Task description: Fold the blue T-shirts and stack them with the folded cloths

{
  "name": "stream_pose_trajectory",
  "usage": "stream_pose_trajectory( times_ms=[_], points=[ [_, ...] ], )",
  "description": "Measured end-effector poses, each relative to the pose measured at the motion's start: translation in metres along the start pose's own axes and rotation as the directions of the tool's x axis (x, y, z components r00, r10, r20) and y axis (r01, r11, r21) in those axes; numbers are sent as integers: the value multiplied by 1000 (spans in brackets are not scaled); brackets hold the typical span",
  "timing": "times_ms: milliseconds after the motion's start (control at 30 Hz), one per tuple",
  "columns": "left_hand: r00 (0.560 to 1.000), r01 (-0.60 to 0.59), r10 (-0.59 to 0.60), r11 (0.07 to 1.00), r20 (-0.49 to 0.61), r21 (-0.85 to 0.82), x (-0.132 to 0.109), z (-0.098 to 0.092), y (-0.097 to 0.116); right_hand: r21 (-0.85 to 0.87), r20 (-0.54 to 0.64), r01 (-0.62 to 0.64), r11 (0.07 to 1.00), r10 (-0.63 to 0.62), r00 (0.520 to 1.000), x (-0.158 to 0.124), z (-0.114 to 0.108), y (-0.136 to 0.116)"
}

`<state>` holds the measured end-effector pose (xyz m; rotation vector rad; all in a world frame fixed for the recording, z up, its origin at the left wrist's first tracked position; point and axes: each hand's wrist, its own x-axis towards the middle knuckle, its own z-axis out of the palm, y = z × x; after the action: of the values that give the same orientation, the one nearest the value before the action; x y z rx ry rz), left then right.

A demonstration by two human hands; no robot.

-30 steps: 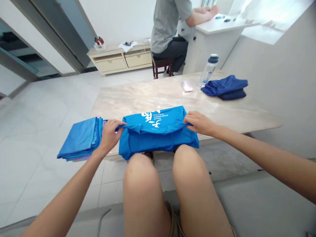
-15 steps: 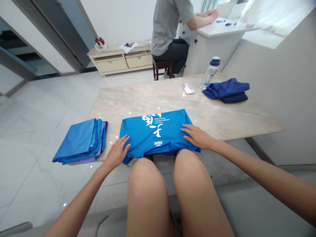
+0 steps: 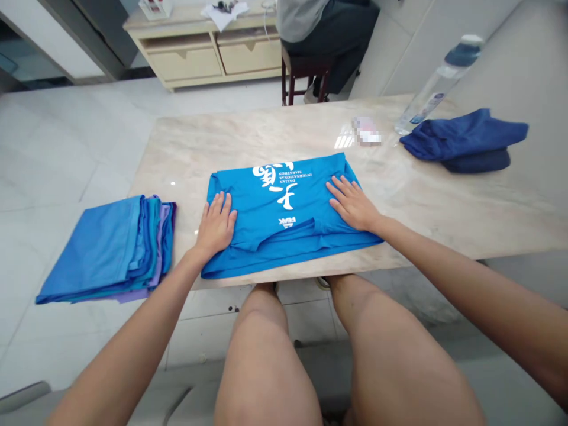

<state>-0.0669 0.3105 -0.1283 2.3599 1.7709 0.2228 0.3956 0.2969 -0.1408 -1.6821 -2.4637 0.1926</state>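
Observation:
A blue T-shirt [image 3: 248,204] with white lettering lies partly folded on the marble-patterned table, its neckline toward me. My left hand [image 3: 217,223] rests flat on the shirt's left side, fingers extended. On its right side my right hand [image 3: 352,203] presses down with the fingers spread. Neither hand grips the fabric. Left of my left forearm, a stack of folded clothes [image 3: 95,245] in blue, teal and purple sits at the table's left end.
The table [image 3: 186,139] holds a clear water bottle [image 3: 428,97], a crumpled dark blue garment [image 3: 465,142] and a small blurred item [image 3: 366,130]. Beyond it, a person [image 3: 341,29] sits on a dark stool [image 3: 306,65], near a low cabinet [image 3: 186,65].
The shirt has moved away from me, off the table's near edge, and its neckline now lies on the tabletop. Both hands now lie flat on it. My view has tilted down.

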Motion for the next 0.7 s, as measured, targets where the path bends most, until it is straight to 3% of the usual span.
stream_pose_trajectory(
  times_ms=[167, 300, 400, 500, 600, 700],
  points=[
    [999, 25, -26, 998, -26, -50, 44, 4, -17, -2, 32, 28, 1000, -27, 999, 50, 4, 29],
    [993, -58, 47, 993, -104, -106, 48, -2, -15, 21, 38, -25, 999, 24, 999, 65, 1, 24],
    [970, -232, 220, 966, -104, -116, 19, -12, 2, 84, 14, 30, 996, -31, 999, 47, -7, -2],
    [923, -371, 382, 916, 43, -155, -28, -21, 14, 226, 107, 182, 957, -210, 972, 4, -19, -30],
    [914, -376, 396, 909, 92, -178, -76, -31, 9, 331, 176, 223, 917, -292, 940, -48, -35, -44],
    [919, -374, 387, 915, 69, -152, -104, -53, -3, 316, 197, 197, 928, -267, 943, -88, -59, -40]
  ],
)
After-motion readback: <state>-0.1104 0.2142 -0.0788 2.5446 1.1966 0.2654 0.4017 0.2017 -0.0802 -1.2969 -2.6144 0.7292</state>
